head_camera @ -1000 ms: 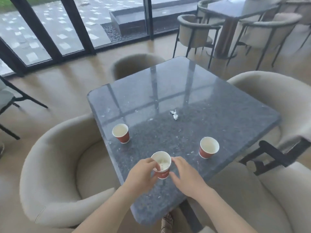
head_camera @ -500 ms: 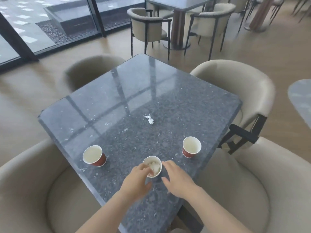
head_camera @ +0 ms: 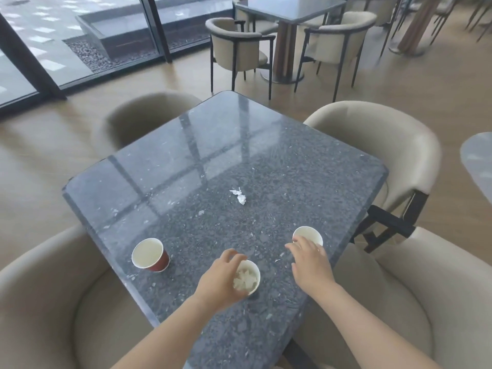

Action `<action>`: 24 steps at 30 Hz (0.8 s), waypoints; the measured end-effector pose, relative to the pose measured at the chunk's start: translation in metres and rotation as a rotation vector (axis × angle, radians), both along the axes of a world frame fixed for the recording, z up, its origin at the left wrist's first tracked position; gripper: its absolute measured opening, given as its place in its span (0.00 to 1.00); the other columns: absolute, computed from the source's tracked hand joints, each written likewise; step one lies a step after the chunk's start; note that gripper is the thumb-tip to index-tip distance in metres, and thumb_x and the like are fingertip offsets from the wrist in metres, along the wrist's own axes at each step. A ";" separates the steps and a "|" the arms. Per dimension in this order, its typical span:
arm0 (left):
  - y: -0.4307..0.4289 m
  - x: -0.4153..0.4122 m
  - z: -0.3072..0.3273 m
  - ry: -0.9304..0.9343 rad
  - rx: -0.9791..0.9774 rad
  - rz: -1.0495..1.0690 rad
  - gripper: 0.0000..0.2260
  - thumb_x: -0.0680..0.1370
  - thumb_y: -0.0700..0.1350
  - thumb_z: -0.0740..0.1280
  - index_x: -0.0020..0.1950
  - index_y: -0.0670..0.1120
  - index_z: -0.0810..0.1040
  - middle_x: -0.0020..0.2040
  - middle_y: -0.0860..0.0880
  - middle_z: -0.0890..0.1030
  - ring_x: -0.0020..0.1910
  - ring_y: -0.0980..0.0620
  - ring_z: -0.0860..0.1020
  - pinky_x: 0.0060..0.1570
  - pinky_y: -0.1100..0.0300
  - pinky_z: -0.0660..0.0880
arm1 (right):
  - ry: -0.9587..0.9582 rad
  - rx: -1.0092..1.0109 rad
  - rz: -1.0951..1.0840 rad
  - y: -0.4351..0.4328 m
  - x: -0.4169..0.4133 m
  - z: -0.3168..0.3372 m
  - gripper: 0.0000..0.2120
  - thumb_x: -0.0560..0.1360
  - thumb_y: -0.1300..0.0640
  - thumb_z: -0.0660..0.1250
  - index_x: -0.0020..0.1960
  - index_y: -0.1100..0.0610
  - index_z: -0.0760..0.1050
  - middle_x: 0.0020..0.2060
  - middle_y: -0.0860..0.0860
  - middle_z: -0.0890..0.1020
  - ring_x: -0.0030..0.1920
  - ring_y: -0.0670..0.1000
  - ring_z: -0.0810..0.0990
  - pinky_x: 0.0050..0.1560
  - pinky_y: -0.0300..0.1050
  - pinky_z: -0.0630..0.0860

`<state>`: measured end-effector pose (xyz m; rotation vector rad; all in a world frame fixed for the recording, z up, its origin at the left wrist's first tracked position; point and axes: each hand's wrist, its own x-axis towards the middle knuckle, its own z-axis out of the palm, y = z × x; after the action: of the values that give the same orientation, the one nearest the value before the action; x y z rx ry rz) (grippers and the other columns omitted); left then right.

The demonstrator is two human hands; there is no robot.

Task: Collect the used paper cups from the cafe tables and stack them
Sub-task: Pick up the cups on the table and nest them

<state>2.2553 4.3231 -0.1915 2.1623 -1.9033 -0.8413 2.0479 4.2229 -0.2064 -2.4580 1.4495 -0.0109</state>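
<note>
Presently, landmark: grey stone table (head_camera: pixel 213 155), with a glossy square top, viewed from above its near corner.
Left hand (head_camera: pixel 221 282): located over the near part of the table. The fingers and thumb are curled round the left side of the tissue cup, clamped on its wall.
Tissue cup (head_camera: pixel 246 278): stands upright on the table close to the near corner. It has a white interior with crumpled white tissue inside.
Right hand (head_camera: pixel 311 262): located over the table's right edge. The fingers are straight and spread apart, and nothing is gripped. The fingertips lie at the near rim of the right cup; whether they touch it cannot be told.
Right cup (head_camera: pixel 308 233): stands upright on the table just inside its right edge. Its near rim is partly hidden by the right hand.
Left cup (head_camera: pixel 149 255): stands upright on the table just inside its left edge. It has a red wall and a white interior, and is well apart from both hands.
Cup status: all three cups stand separately on the table.
Paper scrap (head_camera: pixel 238 195): a small white crumpled piece lying near the table's centre.
Armchairs (head_camera: pixel 386 145): beige, set round the table.
</note>
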 end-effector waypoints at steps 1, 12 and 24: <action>-0.001 -0.003 -0.001 0.008 0.011 -0.005 0.28 0.69 0.57 0.69 0.67 0.56 0.64 0.67 0.56 0.63 0.62 0.52 0.69 0.52 0.54 0.76 | 0.026 0.000 0.007 -0.001 -0.001 -0.002 0.21 0.73 0.61 0.62 0.64 0.49 0.66 0.64 0.48 0.67 0.64 0.50 0.67 0.66 0.51 0.62; -0.018 0.004 -0.016 -0.059 0.116 0.092 0.21 0.74 0.34 0.59 0.63 0.53 0.71 0.60 0.51 0.75 0.56 0.49 0.75 0.51 0.56 0.73 | -0.145 -0.013 0.055 -0.014 0.019 -0.005 0.20 0.70 0.70 0.60 0.56 0.52 0.75 0.49 0.49 0.80 0.48 0.57 0.77 0.49 0.46 0.69; -0.022 0.049 -0.010 0.203 -0.081 0.664 0.13 0.73 0.36 0.61 0.54 0.48 0.77 0.52 0.47 0.79 0.48 0.49 0.77 0.47 0.57 0.72 | -0.287 -0.011 0.252 -0.009 0.069 -0.011 0.16 0.69 0.71 0.60 0.51 0.57 0.78 0.44 0.55 0.82 0.49 0.56 0.78 0.69 0.51 0.63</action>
<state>2.3043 4.3016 -0.2017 2.3172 -0.9943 -0.7800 2.1168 4.2134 -0.2173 -2.5054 1.0195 -0.3064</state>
